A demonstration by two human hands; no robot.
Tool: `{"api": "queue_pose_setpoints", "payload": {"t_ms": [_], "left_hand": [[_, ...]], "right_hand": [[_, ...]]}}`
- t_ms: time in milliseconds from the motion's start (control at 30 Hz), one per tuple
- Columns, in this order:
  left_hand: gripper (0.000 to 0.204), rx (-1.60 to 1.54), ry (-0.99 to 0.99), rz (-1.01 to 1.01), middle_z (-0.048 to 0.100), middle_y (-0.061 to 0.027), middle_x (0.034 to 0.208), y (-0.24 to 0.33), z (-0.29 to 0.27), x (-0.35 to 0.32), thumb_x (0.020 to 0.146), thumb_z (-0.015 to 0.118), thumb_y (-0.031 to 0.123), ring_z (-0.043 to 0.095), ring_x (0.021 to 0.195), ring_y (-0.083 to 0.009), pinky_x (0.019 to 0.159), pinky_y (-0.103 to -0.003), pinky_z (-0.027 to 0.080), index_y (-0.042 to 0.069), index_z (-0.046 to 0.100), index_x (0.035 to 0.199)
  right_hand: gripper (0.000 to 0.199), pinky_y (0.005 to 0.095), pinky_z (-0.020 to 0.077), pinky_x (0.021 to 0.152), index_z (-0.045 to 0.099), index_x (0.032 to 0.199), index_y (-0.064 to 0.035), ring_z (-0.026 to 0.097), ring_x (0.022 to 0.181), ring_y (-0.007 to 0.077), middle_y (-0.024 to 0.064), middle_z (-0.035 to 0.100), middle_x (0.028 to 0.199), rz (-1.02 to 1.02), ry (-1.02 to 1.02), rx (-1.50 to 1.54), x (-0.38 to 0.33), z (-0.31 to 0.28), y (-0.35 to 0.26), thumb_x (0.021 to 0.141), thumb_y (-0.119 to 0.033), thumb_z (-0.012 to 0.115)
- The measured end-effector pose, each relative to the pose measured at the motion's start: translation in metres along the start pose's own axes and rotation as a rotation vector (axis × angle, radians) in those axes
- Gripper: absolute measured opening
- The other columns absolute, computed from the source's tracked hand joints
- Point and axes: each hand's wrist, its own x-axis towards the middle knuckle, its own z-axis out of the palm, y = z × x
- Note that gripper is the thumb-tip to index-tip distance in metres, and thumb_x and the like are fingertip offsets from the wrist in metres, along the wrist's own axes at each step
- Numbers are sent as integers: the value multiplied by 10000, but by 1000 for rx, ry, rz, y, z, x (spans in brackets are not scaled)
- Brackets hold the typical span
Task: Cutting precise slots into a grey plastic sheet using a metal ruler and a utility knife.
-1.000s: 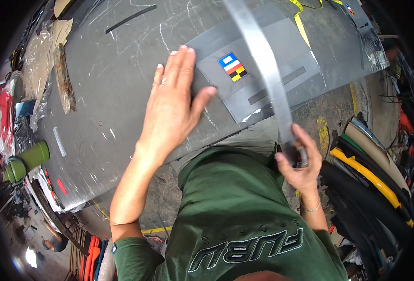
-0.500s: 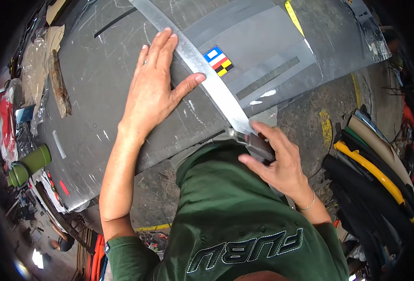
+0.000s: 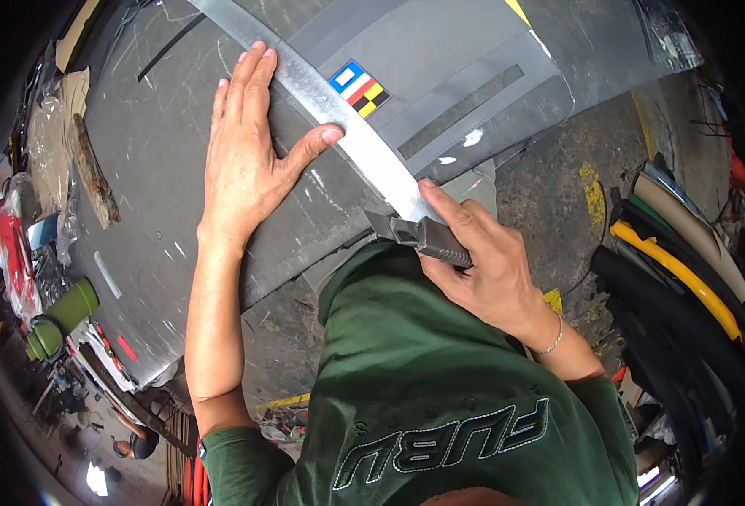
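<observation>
The metal ruler now lies flat across the grey sheet, left hand spread pressing it, right hand clenched around the knife at its lower end — a cut looks ready.

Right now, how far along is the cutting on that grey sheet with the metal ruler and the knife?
Set up: the metal straightedge lies across the grey sheet, pinned flat by the left hand. In hand: the right hand grips a utility knife with its tip at the ruler's near end, by the sheet's lower edge. Whether a cut already runs along the ruler cannot be seen. The sheet shows no separated piece.
</observation>
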Motion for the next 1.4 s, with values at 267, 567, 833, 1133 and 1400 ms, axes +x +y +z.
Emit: {"api": "queue_pose_setpoints", "payload": {"t_ms": [267, 567, 833, 1133, 1400], "left_hand": [[1095, 13, -4, -8, 426, -189, 1598, 4, -1, -1, 726, 820, 651, 411, 1481, -362, 1229, -507, 320, 21, 428, 1533], [1142, 22, -4, -14, 424, -195, 1596, 4, -1, 1, 692, 828, 668, 430, 1462, -374, 1221, -499, 339, 22, 419, 1540], [1100, 5, 5, -2, 413, -167, 1614, 5, -1, 0, 721, 828, 631, 424, 1465, -363, 1189, -474, 398, 61, 408, 1563], [1173, 4, -13, -27, 419, -233, 1586, 6, -4, 2, 665, 869, 641, 396, 1493, -364, 1259, -537, 257, -53, 430, 1502], [1178, -49, -3, -54, 424, -237, 1579, 8, -4, 1, 637, 894, 623, 396, 1481, -402, 1243, -543, 295, -67, 452, 1484]], "right_hand": [[744, 371, 538, 667, 581, 1465, -97, 657, 716, 275, 133, 639, 894, 41, -26, 23, 4, -4, -1, 753, -14, 781], [673, 347, 563, 714, 616, 1412, -93, 704, 780, 265, 136, 707, 1009, 42, 64, 152, 9, 1, 2, 766, 11, 774], [659, 357, 566, 713, 624, 1401, -87, 704, 773, 259, 128, 704, 984, 44, -37, 43, 9, -5, 2, 767, 10, 777], [669, 357, 551, 695, 632, 1393, -74, 681, 728, 272, 125, 682, 915, 30, -33, 10, 11, -5, 2, 741, 16, 754], [786, 391, 527, 633, 601, 1450, -126, 613, 654, 278, 81, 609, 820, -40, -17, -38, 11, -4, 8, 692, -34, 784]]}}
